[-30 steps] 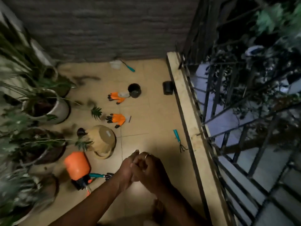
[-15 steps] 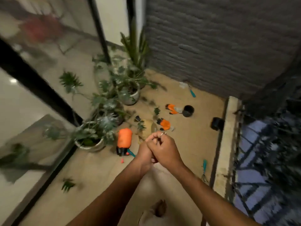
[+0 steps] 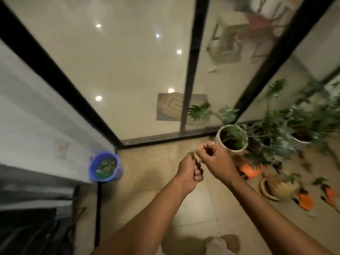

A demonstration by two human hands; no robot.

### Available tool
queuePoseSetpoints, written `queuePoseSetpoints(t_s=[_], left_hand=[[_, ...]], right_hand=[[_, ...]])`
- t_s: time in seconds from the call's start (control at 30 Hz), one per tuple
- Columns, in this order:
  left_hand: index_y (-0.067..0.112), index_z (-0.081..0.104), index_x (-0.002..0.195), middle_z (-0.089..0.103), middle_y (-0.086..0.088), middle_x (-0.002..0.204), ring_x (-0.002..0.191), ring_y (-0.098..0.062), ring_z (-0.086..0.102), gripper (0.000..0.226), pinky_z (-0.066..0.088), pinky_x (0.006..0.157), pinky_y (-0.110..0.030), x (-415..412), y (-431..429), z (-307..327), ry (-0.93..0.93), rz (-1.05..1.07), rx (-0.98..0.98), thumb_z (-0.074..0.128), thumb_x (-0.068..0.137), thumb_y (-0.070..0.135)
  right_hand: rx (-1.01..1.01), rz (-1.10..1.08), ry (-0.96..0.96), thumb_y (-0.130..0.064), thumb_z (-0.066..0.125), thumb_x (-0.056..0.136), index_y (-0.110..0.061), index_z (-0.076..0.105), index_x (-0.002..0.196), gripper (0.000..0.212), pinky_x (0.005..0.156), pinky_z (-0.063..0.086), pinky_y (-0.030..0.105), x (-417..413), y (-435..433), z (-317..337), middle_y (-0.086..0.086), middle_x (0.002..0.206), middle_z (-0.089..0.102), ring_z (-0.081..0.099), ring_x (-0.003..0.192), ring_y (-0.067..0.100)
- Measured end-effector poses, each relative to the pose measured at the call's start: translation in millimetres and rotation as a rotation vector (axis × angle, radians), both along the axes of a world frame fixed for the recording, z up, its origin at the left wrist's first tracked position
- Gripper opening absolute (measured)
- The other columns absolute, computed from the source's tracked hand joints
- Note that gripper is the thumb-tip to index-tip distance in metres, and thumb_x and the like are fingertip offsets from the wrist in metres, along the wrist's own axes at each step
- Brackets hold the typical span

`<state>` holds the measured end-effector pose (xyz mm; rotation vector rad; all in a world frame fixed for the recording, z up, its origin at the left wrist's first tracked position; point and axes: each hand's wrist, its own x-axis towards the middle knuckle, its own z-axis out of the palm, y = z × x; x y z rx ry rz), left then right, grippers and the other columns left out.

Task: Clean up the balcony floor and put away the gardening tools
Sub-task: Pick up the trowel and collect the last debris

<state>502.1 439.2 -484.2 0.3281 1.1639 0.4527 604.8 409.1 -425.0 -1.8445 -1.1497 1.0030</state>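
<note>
My left hand (image 3: pixel 190 171) and my right hand (image 3: pixel 214 159) are both held in front of me as fists, close together above the tan balcony floor (image 3: pixel 158 173); nothing shows in either. A blue bucket (image 3: pixel 105 167) with green cuttings stands in the left corner by the glass door. At the right lie an orange sprayer (image 3: pixel 251 171), a tipped beige pot (image 3: pixel 276 186) and two orange gloves (image 3: pixel 305 199), the second glove (image 3: pixel 330 195) near the frame edge.
Black-framed glass doors (image 3: pixel 192 70) close off the far side. Potted plants, one in a white pot (image 3: pixel 231 138), crowd the right side. A dark long handle (image 3: pixel 98 214) leans at the left beside dark railing bars (image 3: pixel 36 234).
The view has swung left, from the far wall and railing to the glass doors and the blue bucket. My hands have stayed closed and have moved slightly apart.
</note>
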Motion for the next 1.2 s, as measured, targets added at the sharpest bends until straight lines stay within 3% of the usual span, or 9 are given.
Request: queuePoseSetpoints(t_s=[0.23, 0.37, 0.5, 0.7, 0.77, 0.8, 0.87, 1.1, 1.2], left_hand=[[0.024, 0.037, 0.062, 0.028, 0.003, 0.052, 0.037, -0.01, 0.025, 0.045, 0.018, 0.035, -0.019, -225, 62, -40, 0.134, 0.432, -0.039, 0.042, 0.105, 0.035], [0.021, 0.056, 0.075, 0.046, -0.003, 0.066, 0.046, -0.012, 0.04, 0.034, 0.031, 0.043, -0.022, -304, 94, -129, 0.148, 0.685, -0.139, 0.049, 0.099, 0.043], [0.022, 0.035, 0.066, 0.029, 0.004, 0.047, 0.033, -0.009, 0.024, 0.046, 0.019, 0.034, -0.017, -362, 146, -252, 0.175, 0.92, -0.217, 0.036, 0.108, 0.039], [0.02, 0.036, 0.07, 0.034, 0.005, 0.037, 0.027, -0.008, 0.029, 0.047, 0.022, 0.034, -0.013, -428, 210, -400, 0.162, 1.145, -0.246, 0.026, 0.111, 0.04], [0.017, 0.053, 0.087, 0.06, -0.006, 0.061, 0.049, -0.016, 0.058, 0.055, 0.045, 0.048, -0.021, -441, 223, -432, 0.092, 1.205, -0.271, 0.025, 0.106, 0.06], [0.013, 0.058, 0.112, 0.069, -0.015, 0.095, 0.084, -0.025, 0.071, 0.066, 0.056, 0.072, -0.031, -447, 226, -445, 0.045, 1.231, -0.286, 0.026, 0.101, 0.07], [0.01, 0.033, 0.155, 0.043, -0.017, 0.153, 0.143, -0.039, 0.041, 0.111, 0.034, 0.118, -0.05, -458, 227, -466, -0.055, 1.287, -0.303, 0.038, 0.079, 0.091], [0.039, 0.015, 0.162, 0.019, -0.001, 0.169, 0.154, -0.033, 0.022, 0.121, 0.013, 0.123, -0.059, -459, 217, -456, 0.07, 1.312, -0.207, 0.039, 0.062, 0.101], [0.023, 0.023, 0.162, 0.03, -0.007, 0.166, 0.148, -0.032, 0.036, 0.086, 0.03, 0.12, -0.05, -451, 208, -445, 0.161, 1.106, -0.065, 0.031, 0.095, 0.078]], right_hand=[[-0.092, 0.327, 0.171, -0.011, 0.065, 0.091, -0.011, 0.066, 0.072, 0.018, 0.063, 0.048, 0.021, -216, 99, -45, -0.002, 0.068, 0.065, 0.059, 0.064, 0.004], [-0.289, 0.412, 0.326, -0.01, 0.063, 0.093, -0.003, 0.065, 0.074, 0.02, 0.061, 0.052, 0.027, -305, 141, -119, 0.008, 0.067, 0.068, 0.061, 0.061, 0.013], [-0.477, 0.306, 0.495, -0.008, 0.06, 0.097, -0.012, 0.062, 0.064, 0.033, 0.047, 0.045, 0.024, -368, 201, -240, 0.006, 0.056, 0.058, 0.053, 0.047, 0.013], [-0.617, 0.2, 0.564, -0.017, 0.062, 0.093, -0.01, 0.063, 0.09, 0.007, 0.056, 0.038, 0.03, -408, 258, -400, 0.005, 0.07, 0.051, 0.047, 0.059, 0.017], [-0.643, 0.201, 0.641, -0.012, 0.059, 0.092, -0.01, 0.061, 0.093, 0.003, 0.053, 0.035, 0.027, -419, 270, -433, 0.001, 0.064, 0.046, 0.042, 0.053, 0.012], [-0.657, 0.21, 0.673, -0.01, 0.058, 0.092, -0.011, 0.06, 0.092, 0.002, 0.053, 0.034, 0.026, -424, 274, -445, -0.001, 0.062, 0.044, 0.04, 0.052, 0.011], [-0.665, 0.23, 0.711, -0.007, 0.055, 0.092, -0.01, 0.057, 0.093, 0.004, 0.057, 0.032, 0.027, -432, 279, -459, -0.003, 0.06, 0.041, 0.037, 0.053, 0.01], [-0.646, 0.292, 0.633, -0.013, 0.055, 0.093, -0.011, 0.063, 0.101, 0.011, 0.072, 0.04, 0.035, -429, 278, -463, 0.002, 0.073, 0.051, 0.048, 0.073, 0.017], [-0.633, 0.287, 0.58, -0.02, 0.058, 0.094, -0.007, 0.07, 0.108, 0.023, 0.077, 0.047, 0.037, -417, 275, -455, 0.0, 0.077, 0.062, 0.057, 0.076, 0.015]])
